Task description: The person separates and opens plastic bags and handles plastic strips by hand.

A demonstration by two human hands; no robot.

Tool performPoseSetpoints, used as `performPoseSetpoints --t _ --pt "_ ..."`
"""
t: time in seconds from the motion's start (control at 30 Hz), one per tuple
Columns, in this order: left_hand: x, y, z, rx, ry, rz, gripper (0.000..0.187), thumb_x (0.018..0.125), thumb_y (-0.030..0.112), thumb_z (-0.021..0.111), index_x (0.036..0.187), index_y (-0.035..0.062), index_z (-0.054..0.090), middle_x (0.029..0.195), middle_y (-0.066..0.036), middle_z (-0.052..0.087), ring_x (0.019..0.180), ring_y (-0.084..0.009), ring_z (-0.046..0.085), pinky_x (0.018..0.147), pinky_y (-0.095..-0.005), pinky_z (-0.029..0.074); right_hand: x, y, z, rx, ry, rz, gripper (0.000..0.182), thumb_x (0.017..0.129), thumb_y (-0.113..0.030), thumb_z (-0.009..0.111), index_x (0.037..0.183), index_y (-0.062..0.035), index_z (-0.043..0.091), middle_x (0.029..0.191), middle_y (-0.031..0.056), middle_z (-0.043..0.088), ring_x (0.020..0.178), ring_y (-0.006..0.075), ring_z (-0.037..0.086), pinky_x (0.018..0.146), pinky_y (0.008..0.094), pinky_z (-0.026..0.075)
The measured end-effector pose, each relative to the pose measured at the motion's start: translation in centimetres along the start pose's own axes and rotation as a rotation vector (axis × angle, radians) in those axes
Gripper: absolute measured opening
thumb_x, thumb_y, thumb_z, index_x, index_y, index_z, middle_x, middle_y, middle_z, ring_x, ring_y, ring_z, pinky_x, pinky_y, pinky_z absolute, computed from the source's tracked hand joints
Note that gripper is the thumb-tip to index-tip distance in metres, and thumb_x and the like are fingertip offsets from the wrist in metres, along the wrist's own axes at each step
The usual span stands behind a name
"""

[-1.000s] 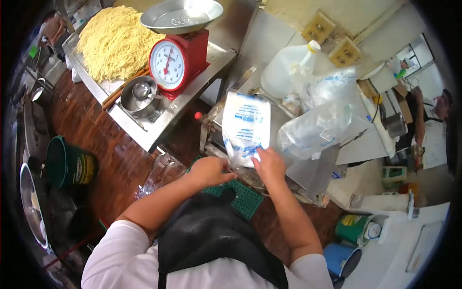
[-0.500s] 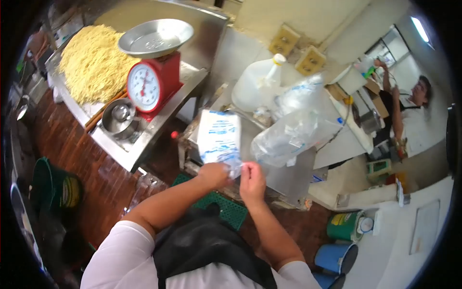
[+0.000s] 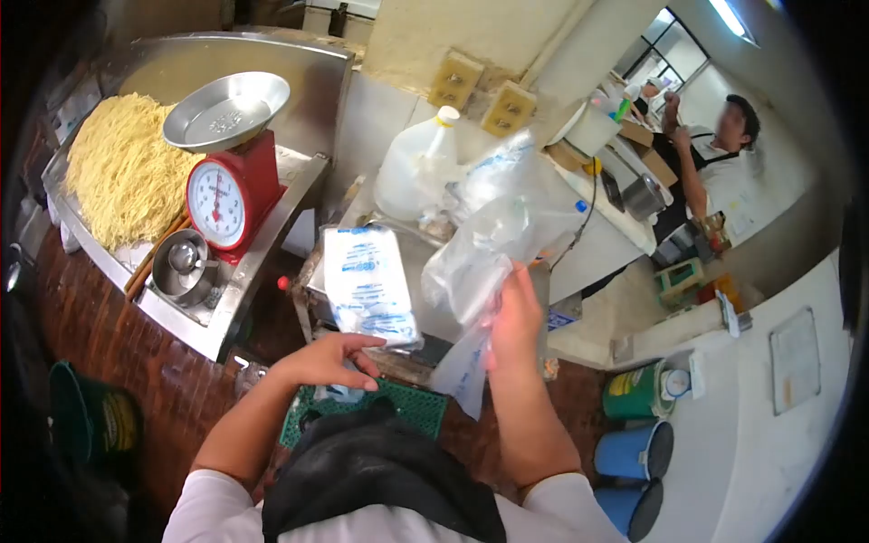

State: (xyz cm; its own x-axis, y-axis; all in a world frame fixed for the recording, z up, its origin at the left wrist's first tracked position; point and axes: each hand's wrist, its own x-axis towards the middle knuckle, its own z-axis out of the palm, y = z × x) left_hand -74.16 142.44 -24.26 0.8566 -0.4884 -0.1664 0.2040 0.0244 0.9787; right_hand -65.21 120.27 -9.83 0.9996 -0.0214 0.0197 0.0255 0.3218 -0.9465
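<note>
My right hand [image 3: 518, 317] is closed on a thin clear plastic bag [image 3: 466, 373] with faint blue print, which hangs down from the fingers. Directly behind that hand is a bulky translucent plastic bundle [image 3: 471, 271], overlapping it in this view. My left hand [image 3: 339, 360] holds nothing, its thumb and fingers apart, just below a flat pack of plastic bags [image 3: 367, 281]. This white pack with blue lettering lies on a metal-topped table [image 3: 439, 337], its near end by the table's front edge.
At left, a red dial scale [image 3: 237, 195] with a metal pan stands beside heaped yellow noodles [image 3: 127, 172] and a metal bowl [image 3: 186, 267]. A plastic jug [image 3: 412, 172] stands behind the bags. A green mat [image 3: 407, 407] lies underfoot. A person [image 3: 724, 163] stands at right.
My left hand has come away from the pack and opened. My right hand has moved right and up, now with a loose plastic bag hanging from it. The view has shifted.
</note>
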Motion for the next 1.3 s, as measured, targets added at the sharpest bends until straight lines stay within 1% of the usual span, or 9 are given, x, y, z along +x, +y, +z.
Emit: performPoseSetpoints --t 0.17,0.33,0.43,0.47,0.57,0.6,0.73,1.03,1.3 --pt "-1.8 4.5 -0.1 -0.151 0.039 0.282 0.084 0.078 0.013 0.078 0.146 -0.0017 0.031 0.136 -0.019 0.052 0.126 -0.0188 0.048 0.103 -0.0332 0.04 -0.4 0.5 -0.5 0.14 -0.099 0.415 0.03 0.091 -0.028 0.058 0.11 -0.0034 0.062 0.094 0.007 0.066 0.081 0.0188 0.066 0.063 0.0351 0.054" --pt "1.8 5.4 2.9 -0.467 0.018 0.293 0.072 0.083 0.013 0.074 0.143 -0.0019 0.036 0.136 -0.016 0.052 0.128 -0.0184 0.046 0.105 -0.0324 0.038 0.3 1.5 -1.1 0.432 -0.465 0.65 0.034 0.093 -0.032 0.052 0.106 -0.0023 0.062 0.098 0.0112 0.066 0.085 0.0245 0.066 0.071 0.0385 0.056" --pt "3.0 5.5 4.2 -0.459 -0.067 0.375 0.055 0.085 0.01 0.072 0.133 -0.0002 0.049 0.128 -0.01 0.059 0.12 -0.0159 0.052 0.103 -0.031 0.039 -0.6 1.4 -0.3 0.463 -0.382 0.593 0.034 0.093 -0.031 0.051 0.106 -0.0012 0.062 0.098 0.0119 0.066 0.088 0.0253 0.066 0.077 0.0395 0.055" --pt "3.7 5.2 4.8 -0.378 0.012 0.389 0.03 0.085 0.009 0.071 0.112 0.0045 0.061 0.108 -0.002 0.066 0.101 -0.011 0.06 0.09 -0.0271 0.047 -0.5 1.4 -0.8 0.471 -0.413 0.589 0.034 0.093 -0.031 0.051 0.106 -0.0009 0.062 0.099 0.0123 0.066 0.089 0.0257 0.066 0.079 0.0398 0.055" --pt "2.9 7.0 4.8 -0.551 0.09 0.06 0.015 0.085 0.006 0.071 0.095 0.0078 0.06 0.092 0.002 0.066 0.08 -0.0066 0.061 0.072 -0.0232 0.049 -0.2 1.5 -2.1 0.456 -0.412 0.568 0.035 0.093 -0.03 0.051 0.109 -0.0001 0.061 0.101 0.0133 0.066 0.092 0.0268 0.065 0.082 0.0405 0.054" --pt "2.5 7.5 4.8 -0.63 0.069 0.146 0.015 0.084 0.007 0.071 0.089 0.0098 0.057 0.086 0.003 0.065 0.072 -0.0043 0.059 0.059 -0.0207 0.046 -0.3 1.1 -2.1 0.421 -0.35 0.554 0.036 0.093 -0.03 0.051 0.11 0.0001 0.061 0.101 0.0135 0.067 0.093 0.027 0.065 0.083 0.0406 0.054" --pt "2.0 7.3 4.4 -0.555 0.001 0.303 0.02 0.082 0.012 0.074 0.089 0.0105 0.056 0.083 0.004 0.062 0.068 -0.0026 0.055 0.053 -0.0192 0.042 -1.2 0.2 -2.5 0.353 -0.229 0.554 0.037 0.093 -0.03 0.052 0.113 0.0006 0.06 0.104 0.0138 0.067 0.096 0.0272 0.065 0.085 0.0404 0.054" --pt "2.2 6.6 4.2 -0.796 0.017 0.2 0.016 0.085 0.015 0.071 0.093 0.0131 0.057 0.074 0.008 0.054 0.051 -0.0008 0.039 0.043 -0.017 0.03 -1.5 0.8 -3.7 0.401 -0.261 0.579 0.031 0.092 -0.027 0.053 0.107 -0.0009 0.062 0.101 0.0118 0.067 0.091 0.0251 0.066 0.08 0.0378 0.055" --pt "0.6 7.9 4.1 -0.562 -0.085 0.19 0.047 0.088 0.015 0.067 0.132 0.0074 0.051 0.104 -0.001 0.067 0.071 -0.0011 0.055 0.048 -0.0155 0.034 -0.6 5.9 -8.6 0.107 -0.279 0.438 0.031 0.095 -0.028 0.054 0.108 -0.0012 0.062 0.094 0.0101 0.065 0.086 0.0237 0.064 0.075 0.0379 0.054"
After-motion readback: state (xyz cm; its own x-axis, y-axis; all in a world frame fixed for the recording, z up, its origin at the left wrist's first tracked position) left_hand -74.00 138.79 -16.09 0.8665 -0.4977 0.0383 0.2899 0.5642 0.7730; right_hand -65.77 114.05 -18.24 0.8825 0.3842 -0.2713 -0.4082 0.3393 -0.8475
